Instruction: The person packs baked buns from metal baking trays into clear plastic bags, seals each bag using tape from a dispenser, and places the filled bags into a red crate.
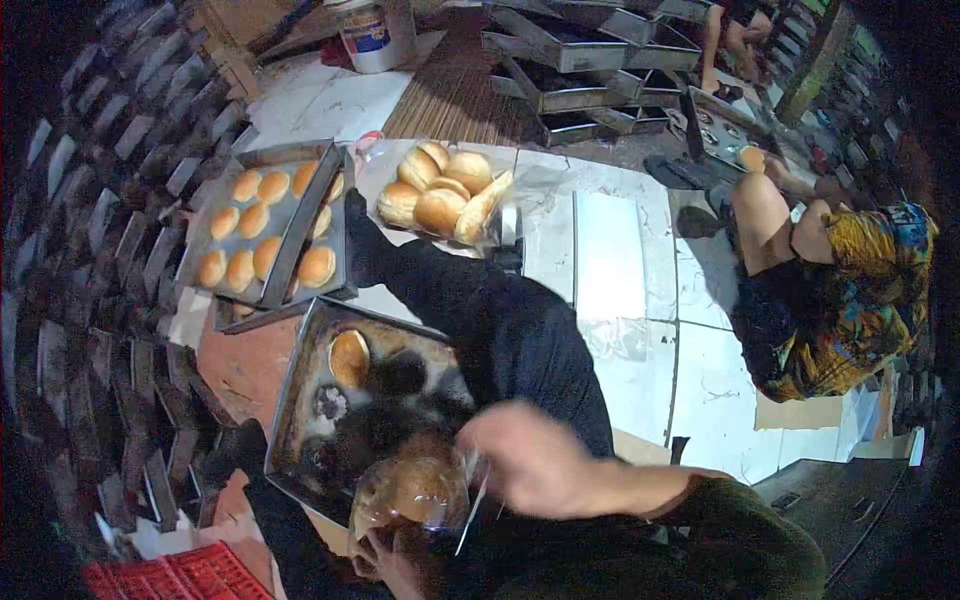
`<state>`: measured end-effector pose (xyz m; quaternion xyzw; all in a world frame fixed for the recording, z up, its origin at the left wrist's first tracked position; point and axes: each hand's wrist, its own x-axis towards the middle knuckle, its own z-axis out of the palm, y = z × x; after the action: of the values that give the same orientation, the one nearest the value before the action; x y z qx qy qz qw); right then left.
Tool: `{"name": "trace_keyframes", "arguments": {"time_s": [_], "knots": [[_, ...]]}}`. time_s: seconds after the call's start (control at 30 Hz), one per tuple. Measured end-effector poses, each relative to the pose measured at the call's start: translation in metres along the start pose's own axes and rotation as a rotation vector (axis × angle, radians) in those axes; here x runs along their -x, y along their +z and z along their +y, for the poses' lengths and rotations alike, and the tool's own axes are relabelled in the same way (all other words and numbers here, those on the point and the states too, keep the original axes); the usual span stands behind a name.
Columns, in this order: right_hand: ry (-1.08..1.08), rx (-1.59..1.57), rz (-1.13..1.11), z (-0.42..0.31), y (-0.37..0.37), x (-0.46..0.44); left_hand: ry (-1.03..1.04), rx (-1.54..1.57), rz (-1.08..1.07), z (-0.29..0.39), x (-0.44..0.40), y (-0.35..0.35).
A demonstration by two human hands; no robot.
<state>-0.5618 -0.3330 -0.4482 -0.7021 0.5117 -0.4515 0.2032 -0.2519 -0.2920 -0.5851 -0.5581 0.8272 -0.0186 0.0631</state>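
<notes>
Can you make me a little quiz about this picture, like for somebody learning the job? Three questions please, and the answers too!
1. Pick one. What is in the person's own left hand?
A) a spoon
B) a clear bag
C) a cup

2. True or false? A bun lies on the tray between the person's legs.

3. Fill in the colour: the plastic crate at the bottom left of the picture is ___.

Key:
1. B
2. True
3. Red
</notes>
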Motion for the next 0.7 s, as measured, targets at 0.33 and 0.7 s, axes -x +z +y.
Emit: {"name": "trace_keyframes", "arguments": {"time_s": [0.33, 0.7], "knots": [[0.804, 0.214, 0.505, 0.286, 0.031, -0.009, -0.116, 0.131, 0.093, -0.015, -0.007, 0.009], [0.885, 0.241, 0.625, 0.25, 0.062, -0.018, -0.044, 0.069, 0.063, 0.001, -0.015, -0.022]]}}
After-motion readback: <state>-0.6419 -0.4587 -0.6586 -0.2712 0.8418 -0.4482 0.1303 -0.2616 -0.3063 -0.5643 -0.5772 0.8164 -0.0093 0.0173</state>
